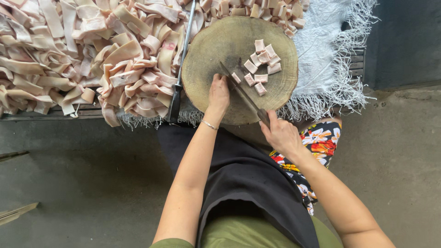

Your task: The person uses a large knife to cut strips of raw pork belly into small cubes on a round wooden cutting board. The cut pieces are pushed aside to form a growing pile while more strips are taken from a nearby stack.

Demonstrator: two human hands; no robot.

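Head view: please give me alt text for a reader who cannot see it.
Seen from above, a person's right hand grips a knife over a round wooden chopping block while the left hand rests at the blade. Pale pink cut cubes lie on the block, and long strips are heaped to its left.

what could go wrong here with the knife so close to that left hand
The left hand rests on the round wooden block right beside the knife held by the right hand, so a slip might nick the fingers. The cut pieces look slick and may slide under the blade.
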